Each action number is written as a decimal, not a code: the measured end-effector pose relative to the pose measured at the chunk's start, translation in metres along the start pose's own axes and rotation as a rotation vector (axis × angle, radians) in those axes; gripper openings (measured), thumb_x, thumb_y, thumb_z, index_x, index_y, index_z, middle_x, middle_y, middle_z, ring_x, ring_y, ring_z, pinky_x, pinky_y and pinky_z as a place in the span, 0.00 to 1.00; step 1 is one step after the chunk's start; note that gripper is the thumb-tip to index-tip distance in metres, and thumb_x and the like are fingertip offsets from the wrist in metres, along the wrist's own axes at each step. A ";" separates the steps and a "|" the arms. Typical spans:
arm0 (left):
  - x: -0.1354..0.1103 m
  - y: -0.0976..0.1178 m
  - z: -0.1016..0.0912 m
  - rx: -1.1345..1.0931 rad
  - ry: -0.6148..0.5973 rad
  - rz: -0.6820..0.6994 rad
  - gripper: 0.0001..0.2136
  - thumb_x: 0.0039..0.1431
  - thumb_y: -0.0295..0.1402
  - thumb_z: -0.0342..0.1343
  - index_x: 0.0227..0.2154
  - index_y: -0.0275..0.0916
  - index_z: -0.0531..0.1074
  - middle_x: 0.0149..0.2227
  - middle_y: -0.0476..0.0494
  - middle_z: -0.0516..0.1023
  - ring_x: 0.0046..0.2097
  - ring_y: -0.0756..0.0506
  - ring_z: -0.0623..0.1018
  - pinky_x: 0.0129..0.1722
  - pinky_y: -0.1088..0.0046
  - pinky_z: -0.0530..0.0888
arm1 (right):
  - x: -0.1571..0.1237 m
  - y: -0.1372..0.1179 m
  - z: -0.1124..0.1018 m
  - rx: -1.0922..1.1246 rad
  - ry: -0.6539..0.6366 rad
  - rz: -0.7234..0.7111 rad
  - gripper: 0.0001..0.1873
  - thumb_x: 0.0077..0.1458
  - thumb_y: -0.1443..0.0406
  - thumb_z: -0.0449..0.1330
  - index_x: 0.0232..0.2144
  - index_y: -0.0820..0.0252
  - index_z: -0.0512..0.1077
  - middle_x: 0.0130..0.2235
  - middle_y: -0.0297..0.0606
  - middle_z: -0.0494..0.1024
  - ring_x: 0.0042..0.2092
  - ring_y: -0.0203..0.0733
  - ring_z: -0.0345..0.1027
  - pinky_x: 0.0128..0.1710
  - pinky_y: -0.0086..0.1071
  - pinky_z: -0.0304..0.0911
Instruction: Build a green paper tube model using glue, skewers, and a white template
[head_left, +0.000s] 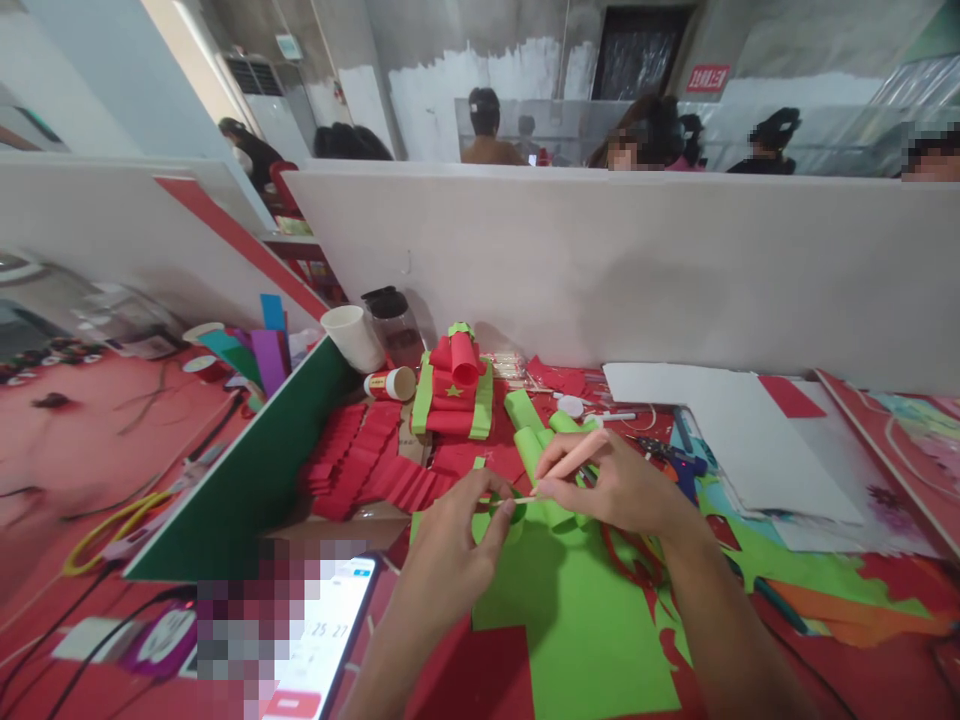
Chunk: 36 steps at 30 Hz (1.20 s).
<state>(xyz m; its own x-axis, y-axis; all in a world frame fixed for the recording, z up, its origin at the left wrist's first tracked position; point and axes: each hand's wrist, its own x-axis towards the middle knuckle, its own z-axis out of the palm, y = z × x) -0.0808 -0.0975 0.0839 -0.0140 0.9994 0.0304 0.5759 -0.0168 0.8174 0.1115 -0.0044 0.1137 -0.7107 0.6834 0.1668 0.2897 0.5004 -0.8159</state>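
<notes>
My right hand [619, 485] is closed round a slim pen-like tool with a peach-coloured handle [576, 456]. Its thin, pale shaft points left, towards my left hand [457, 535]. The fingers of that hand pinch around the shaft's end and a small curled green paper piece [516, 512], partly hidden by them. Beneath both hands lies a large green paper sheet [581, 620]. Rolled green paper tubes [531, 452] rest just beyond my right fingers. Red-handled scissors [626, 560] sit partly under my right wrist.
A red and green paper model [454, 390] with a star stands behind pleated red paper [360, 455]. A cup [352, 338] and a dark-lidded bottle [394, 325] stand against the partition [600, 260]. A lit phone [322, 635] lies front left; a blue glue gun [679, 465] is right.
</notes>
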 end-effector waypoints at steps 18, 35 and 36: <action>0.002 0.002 -0.001 0.009 -0.011 -0.014 0.07 0.65 0.38 0.48 0.37 0.43 0.69 0.40 0.47 0.77 0.43 0.44 0.76 0.45 0.68 0.71 | 0.000 -0.003 0.003 -0.075 -0.059 -0.012 0.08 0.56 0.66 0.60 0.28 0.55 0.80 0.35 0.32 0.81 0.33 0.35 0.71 0.31 0.28 0.63; 0.000 0.002 -0.001 0.002 -0.004 -0.024 0.06 0.64 0.37 0.49 0.37 0.43 0.70 0.40 0.46 0.78 0.44 0.43 0.77 0.44 0.68 0.72 | 0.001 0.001 0.004 -0.107 -0.057 -0.033 0.08 0.56 0.65 0.61 0.29 0.54 0.81 0.36 0.33 0.82 0.34 0.36 0.71 0.31 0.28 0.63; 0.000 0.003 -0.001 0.001 -0.003 -0.025 0.06 0.64 0.37 0.49 0.37 0.44 0.70 0.40 0.46 0.78 0.44 0.43 0.77 0.44 0.68 0.72 | 0.001 0.001 0.004 -0.108 -0.060 -0.032 0.08 0.56 0.65 0.61 0.29 0.53 0.81 0.36 0.33 0.82 0.34 0.37 0.71 0.32 0.28 0.63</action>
<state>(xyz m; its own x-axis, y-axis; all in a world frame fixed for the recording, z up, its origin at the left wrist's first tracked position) -0.0797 -0.0976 0.0866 -0.0259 0.9996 0.0077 0.5760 0.0086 0.8174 0.1090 -0.0054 0.1107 -0.7569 0.6346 0.1559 0.3309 0.5780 -0.7459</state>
